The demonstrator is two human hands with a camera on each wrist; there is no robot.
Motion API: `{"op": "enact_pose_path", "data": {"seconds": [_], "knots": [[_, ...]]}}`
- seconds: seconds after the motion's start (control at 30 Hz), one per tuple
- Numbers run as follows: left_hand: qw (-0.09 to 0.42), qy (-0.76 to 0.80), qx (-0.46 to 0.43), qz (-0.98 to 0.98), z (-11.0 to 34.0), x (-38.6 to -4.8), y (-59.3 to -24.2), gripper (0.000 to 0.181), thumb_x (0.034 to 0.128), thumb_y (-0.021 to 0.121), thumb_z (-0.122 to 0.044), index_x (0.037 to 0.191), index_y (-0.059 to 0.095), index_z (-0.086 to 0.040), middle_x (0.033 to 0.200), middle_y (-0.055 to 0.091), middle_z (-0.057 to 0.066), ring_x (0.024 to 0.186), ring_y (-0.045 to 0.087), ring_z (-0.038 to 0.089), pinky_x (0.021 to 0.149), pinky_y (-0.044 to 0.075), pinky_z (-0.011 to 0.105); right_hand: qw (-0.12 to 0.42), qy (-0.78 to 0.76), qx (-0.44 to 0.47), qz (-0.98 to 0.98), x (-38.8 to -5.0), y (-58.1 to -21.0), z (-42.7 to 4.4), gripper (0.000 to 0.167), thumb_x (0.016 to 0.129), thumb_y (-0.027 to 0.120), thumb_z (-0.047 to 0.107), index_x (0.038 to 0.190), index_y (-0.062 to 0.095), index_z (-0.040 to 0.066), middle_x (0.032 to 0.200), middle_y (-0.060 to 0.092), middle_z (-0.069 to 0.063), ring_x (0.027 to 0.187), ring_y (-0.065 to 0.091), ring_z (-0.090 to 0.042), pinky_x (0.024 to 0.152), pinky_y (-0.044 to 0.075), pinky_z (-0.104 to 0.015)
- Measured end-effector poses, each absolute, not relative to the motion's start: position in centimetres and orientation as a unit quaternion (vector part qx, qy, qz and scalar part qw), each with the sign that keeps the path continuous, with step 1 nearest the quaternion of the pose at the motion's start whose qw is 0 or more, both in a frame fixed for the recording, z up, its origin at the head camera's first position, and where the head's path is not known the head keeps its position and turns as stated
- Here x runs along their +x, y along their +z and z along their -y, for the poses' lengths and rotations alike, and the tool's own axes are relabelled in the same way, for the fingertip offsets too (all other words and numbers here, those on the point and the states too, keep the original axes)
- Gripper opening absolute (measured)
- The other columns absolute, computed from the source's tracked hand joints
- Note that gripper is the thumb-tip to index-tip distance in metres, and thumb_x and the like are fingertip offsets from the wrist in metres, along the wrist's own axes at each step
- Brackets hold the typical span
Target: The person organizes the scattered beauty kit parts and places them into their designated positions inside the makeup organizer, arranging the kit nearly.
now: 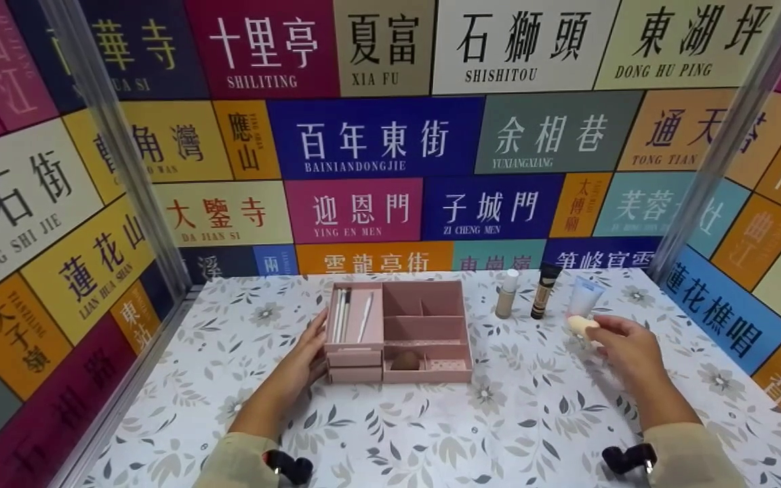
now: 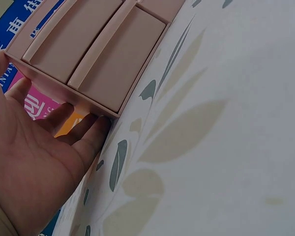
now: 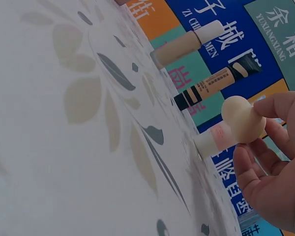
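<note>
In the head view a pink desk organizer (image 1: 424,332) stands on the patterned tablecloth. My left hand (image 1: 307,349) touches its left side with fingers extended; the left wrist view shows the palm (image 2: 39,152) beside the two small drawers (image 2: 119,59). Slim white sticks (image 1: 344,317) lie in the organizer's left tray, and a brown rounded thing (image 1: 405,360) sits in a front compartment. My right hand (image 1: 631,349) pinches a cream, gourd-shaped makeup sponge (image 3: 243,119) between thumb and fingers, above the table and in front of a pale blue tube (image 1: 587,296).
A foundation bottle (image 1: 506,298) with a white cap and a black-and-beige tube (image 1: 543,293) stand upright left of the blue tube. Walls covered with coloured signs (image 1: 377,139) enclose the table (image 1: 431,434) at the back and sides.
</note>
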State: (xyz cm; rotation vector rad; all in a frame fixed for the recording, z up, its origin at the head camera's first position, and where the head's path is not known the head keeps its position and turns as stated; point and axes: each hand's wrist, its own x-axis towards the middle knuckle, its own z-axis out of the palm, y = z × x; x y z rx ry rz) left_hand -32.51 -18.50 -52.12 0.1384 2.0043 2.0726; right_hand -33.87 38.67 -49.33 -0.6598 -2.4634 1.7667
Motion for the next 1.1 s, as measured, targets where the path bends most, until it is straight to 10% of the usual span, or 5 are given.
{"op": "enact_pose_path", "data": {"seconds": [0.3,0.7,1.1], "knots": [[0.13,0.712,0.044,-0.688,18.6,-32.6,-52.1,0.056,0.1134,0.042,-0.05,0.166,0.024,-0.055,0.182,0.014,0.001,0.165,0.029,0.03,0.135,0.024,0.053,0.019,0.573,-0.179,0.8,-33.5,-47.9,-35.8,0.064,0.101,0.073,0.043,0.155,0.055,0.016,0.164,0.047,-0.011,0.134,0.055,-0.03,0.11,0.051,-0.042],[0.127,0.713,0.044,-0.688,18.6,-32.7,-52.3,0.057,0.1122,0.045,-0.052,0.165,0.025,-0.055,0.181,0.018,-0.001,0.165,0.029,0.03,0.135,0.026,0.053,0.056,0.562,-0.035,0.825,-32.2,-46.5,-30.5,0.054,0.1,0.078,0.031,0.144,0.063,0.003,0.143,0.064,-0.014,0.102,0.066,0.001,0.088,0.057,-0.016],[0.134,0.707,0.033,-0.693,18.5,-32.6,-51.9,0.053,0.1118,0.043,-0.054,0.162,0.028,-0.06,0.179,0.022,-0.007,0.163,0.033,0.026,0.135,0.026,0.052,0.04,0.578,0.043,0.814,-31.0,-45.5,-26.4,0.049,0.099,0.08,0.026,0.14,0.066,0.003,0.138,0.068,-0.02,0.111,0.07,-0.009,0.092,0.057,-0.016]]}}
